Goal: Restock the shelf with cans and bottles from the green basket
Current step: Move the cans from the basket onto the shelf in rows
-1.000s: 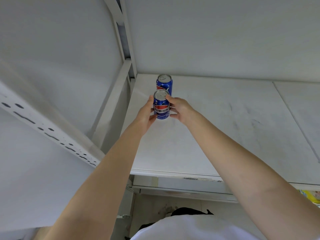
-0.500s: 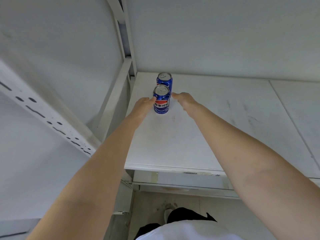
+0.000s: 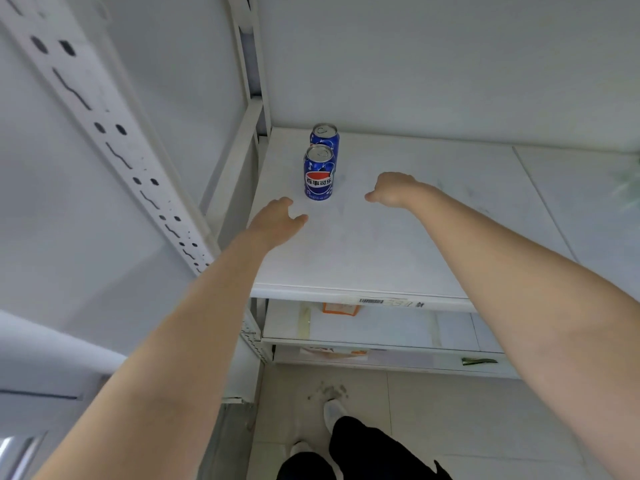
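Observation:
Two blue Pepsi cans stand upright on the white shelf (image 3: 398, 244), one behind the other near its back left corner. The front can (image 3: 319, 174) shows its logo; the rear can (image 3: 325, 136) is partly hidden behind it. My left hand (image 3: 275, 221) hovers just in front and to the left of the front can, fingers loosely curled, holding nothing. To the right of that can my right hand (image 3: 391, 190) is also empty, its fingers bent downward. Neither hand touches a can. The green basket is out of view.
A white perforated upright (image 3: 114, 143) slants along the left. The shelf's back post (image 3: 251, 81) rises beside the cans. Lower shelves (image 3: 381, 327) hold orange-labelled packets. Below are the tiled floor, my dark trousers and white shoes (image 3: 332, 414).
Both hands have let go of the front can and pulled back toward me. The can stays standing in front of the rear one. The view has tilted down.

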